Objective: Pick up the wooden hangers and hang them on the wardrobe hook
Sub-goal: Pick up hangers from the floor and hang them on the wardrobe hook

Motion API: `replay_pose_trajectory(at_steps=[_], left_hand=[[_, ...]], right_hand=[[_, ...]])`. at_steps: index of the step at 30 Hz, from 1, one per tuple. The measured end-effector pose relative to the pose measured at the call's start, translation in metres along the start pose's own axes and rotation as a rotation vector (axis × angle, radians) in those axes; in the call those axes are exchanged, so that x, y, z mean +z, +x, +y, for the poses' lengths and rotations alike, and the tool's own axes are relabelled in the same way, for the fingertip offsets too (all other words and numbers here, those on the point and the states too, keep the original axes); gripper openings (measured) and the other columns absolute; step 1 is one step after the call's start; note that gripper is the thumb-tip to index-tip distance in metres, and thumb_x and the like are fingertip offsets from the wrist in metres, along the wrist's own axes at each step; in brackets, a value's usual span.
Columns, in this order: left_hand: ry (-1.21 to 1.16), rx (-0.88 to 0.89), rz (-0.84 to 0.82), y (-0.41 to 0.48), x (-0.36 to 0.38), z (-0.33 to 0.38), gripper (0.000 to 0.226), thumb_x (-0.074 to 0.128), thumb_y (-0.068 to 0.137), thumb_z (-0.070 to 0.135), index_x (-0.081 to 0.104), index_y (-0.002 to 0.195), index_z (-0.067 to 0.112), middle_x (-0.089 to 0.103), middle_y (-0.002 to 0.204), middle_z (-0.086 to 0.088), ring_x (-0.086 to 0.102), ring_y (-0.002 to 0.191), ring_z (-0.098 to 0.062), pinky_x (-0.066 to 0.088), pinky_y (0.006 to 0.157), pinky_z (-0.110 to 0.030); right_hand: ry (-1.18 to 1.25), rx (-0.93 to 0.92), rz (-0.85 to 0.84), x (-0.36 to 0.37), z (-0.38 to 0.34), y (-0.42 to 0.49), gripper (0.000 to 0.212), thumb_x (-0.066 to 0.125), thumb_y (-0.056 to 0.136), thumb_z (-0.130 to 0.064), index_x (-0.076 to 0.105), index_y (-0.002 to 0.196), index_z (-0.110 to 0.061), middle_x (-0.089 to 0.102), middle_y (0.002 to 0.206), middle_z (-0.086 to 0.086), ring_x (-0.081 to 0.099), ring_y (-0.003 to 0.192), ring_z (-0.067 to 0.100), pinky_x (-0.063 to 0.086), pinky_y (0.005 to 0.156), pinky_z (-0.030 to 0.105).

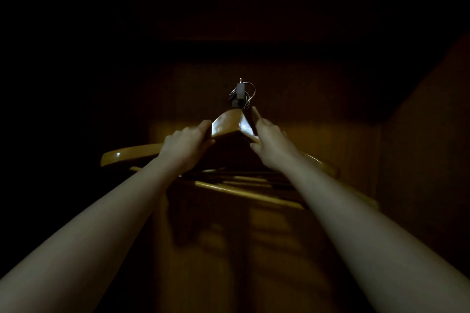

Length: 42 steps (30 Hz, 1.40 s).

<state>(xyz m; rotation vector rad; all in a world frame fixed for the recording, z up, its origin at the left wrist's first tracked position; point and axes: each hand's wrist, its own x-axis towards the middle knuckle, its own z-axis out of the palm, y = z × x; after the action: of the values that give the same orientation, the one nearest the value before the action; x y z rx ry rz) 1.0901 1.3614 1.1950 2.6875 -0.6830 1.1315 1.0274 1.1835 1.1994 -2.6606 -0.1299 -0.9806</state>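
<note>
Both bare forearms reach forward into a dim wardrobe interior. No writing or label readable anywhere; light too poor. Left hand [188, 143] curled around the left shoulder of the wooden hangers [230, 126], thumb on top, fingers wrapped underneath. Right hand [268, 140] grips the right side near the peak, index finger extended up along the edge. Hangers bunched together, peaks raised just below the wardrobe hook [239, 93] on the back panel [318, 114]. Several wire hanger hooks [250, 95] cluster at that fitting; whether all are seated on it, cannot tell. Lower bars of the hangers fan out beneath the wrists.
</note>
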Motion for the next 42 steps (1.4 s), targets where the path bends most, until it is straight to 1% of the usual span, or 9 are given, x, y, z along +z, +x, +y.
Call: replay_pose_trajectory(at_steps=[9, 12, 19, 23, 29, 32, 35, 39, 42], left_hand=[[-0.024, -0.016, -0.014, -0.004, 0.017, -0.002, 0.048, 0.045, 0.094, 0.04, 0.032, 0.136, 0.02, 0.059, 0.112, -0.008, 0.061, 0.09, -0.023, 0.055, 0.073, -0.037], [-0.005, -0.003, 0.058, -0.011, 0.02, 0.0, 0.045, 0.045, 0.095, 0.038, 0.036, 0.134, 0.02, 0.06, 0.107, -0.006, 0.057, 0.081, -0.018, 0.049, 0.063, -0.03], [-0.034, -0.017, 0.116, -0.019, 0.031, 0.018, 0.044, 0.041, 0.094, 0.045, 0.04, 0.13, 0.018, 0.053, 0.088, 0.001, 0.048, 0.071, -0.012, 0.033, 0.051, -0.022], [-0.108, -0.075, 0.143, -0.02, 0.042, 0.026, 0.042, 0.042, 0.094, 0.043, 0.042, 0.126, 0.017, 0.062, 0.105, -0.004, 0.061, 0.087, -0.019, 0.048, 0.067, -0.031], [-0.058, -0.061, 0.169, -0.028, 0.053, 0.024, 0.049, 0.04, 0.095, 0.041, 0.037, 0.134, 0.01, 0.055, 0.124, -0.011, 0.056, 0.109, -0.025, 0.046, 0.088, -0.034], [-0.101, -0.08, 0.099, -0.026, 0.051, 0.023, 0.053, 0.033, 0.097, 0.042, 0.028, 0.139, 0.01, 0.048, 0.134, -0.012, 0.048, 0.122, -0.027, 0.037, 0.103, -0.039], [-0.14, -0.101, 0.045, -0.032, 0.049, 0.024, 0.06, 0.03, 0.097, 0.043, 0.012, 0.147, 0.014, 0.028, 0.151, -0.01, 0.026, 0.141, -0.025, 0.016, 0.116, -0.044], [-0.166, -0.092, 0.028, -0.057, 0.051, 0.028, 0.067, 0.026, 0.098, 0.044, -0.009, 0.149, 0.017, -0.005, 0.16, -0.004, -0.006, 0.147, -0.018, -0.002, 0.118, -0.043], [-0.212, -0.046, 0.043, -0.079, 0.049, 0.032, 0.066, 0.025, 0.098, 0.043, -0.01, 0.149, 0.019, -0.012, 0.159, -0.001, -0.014, 0.146, -0.015, -0.006, 0.117, -0.041]], right_hand=[[-0.181, 0.046, 0.122, 0.032, 0.008, -0.016, 0.068, 0.054, 0.092, -0.018, 0.015, 0.148, -0.018, 0.026, 0.153, 0.006, 0.051, 0.122, 0.032, 0.05, 0.091, 0.044], [-0.229, 0.049, 0.177, 0.039, 0.01, -0.017, 0.069, 0.056, 0.091, -0.02, 0.016, 0.147, -0.017, 0.024, 0.155, 0.006, 0.053, 0.121, 0.031, 0.051, 0.09, 0.042], [-0.276, 0.016, 0.236, 0.027, 0.025, -0.011, 0.089, 0.058, 0.089, -0.009, -0.006, 0.149, -0.027, 0.042, 0.141, 0.005, 0.057, 0.113, 0.027, 0.05, 0.083, 0.038], [-0.307, 0.01, 0.224, 0.022, 0.03, -0.007, 0.088, 0.056, 0.089, -0.007, -0.005, 0.149, -0.027, 0.043, 0.14, 0.007, 0.055, 0.115, 0.028, 0.049, 0.086, 0.04], [-0.291, -0.036, 0.216, 0.038, 0.033, -0.013, 0.088, 0.057, 0.089, -0.015, -0.007, 0.149, -0.022, 0.028, 0.151, 0.007, 0.046, 0.125, 0.028, 0.042, 0.101, 0.041], [-0.298, -0.031, 0.193, 0.034, 0.03, -0.014, 0.084, 0.054, 0.091, -0.02, -0.007, 0.149, -0.022, 0.025, 0.153, 0.007, 0.042, 0.129, 0.029, 0.039, 0.104, 0.041], [-0.328, -0.014, 0.186, 0.031, 0.023, -0.019, 0.082, 0.051, 0.093, -0.024, -0.008, 0.149, -0.022, 0.023, 0.155, 0.007, 0.035, 0.135, 0.027, 0.033, 0.108, 0.04], [-0.361, -0.007, 0.2, 0.029, 0.017, -0.036, 0.078, 0.05, 0.093, -0.025, -0.003, 0.15, -0.018, 0.02, 0.156, 0.005, 0.027, 0.14, 0.023, 0.028, 0.112, 0.038], [-0.37, -0.008, 0.215, 0.026, 0.012, -0.056, 0.072, 0.049, 0.094, -0.025, 0.005, 0.15, -0.017, 0.021, 0.156, 0.006, 0.023, 0.142, 0.022, 0.024, 0.114, 0.038]])
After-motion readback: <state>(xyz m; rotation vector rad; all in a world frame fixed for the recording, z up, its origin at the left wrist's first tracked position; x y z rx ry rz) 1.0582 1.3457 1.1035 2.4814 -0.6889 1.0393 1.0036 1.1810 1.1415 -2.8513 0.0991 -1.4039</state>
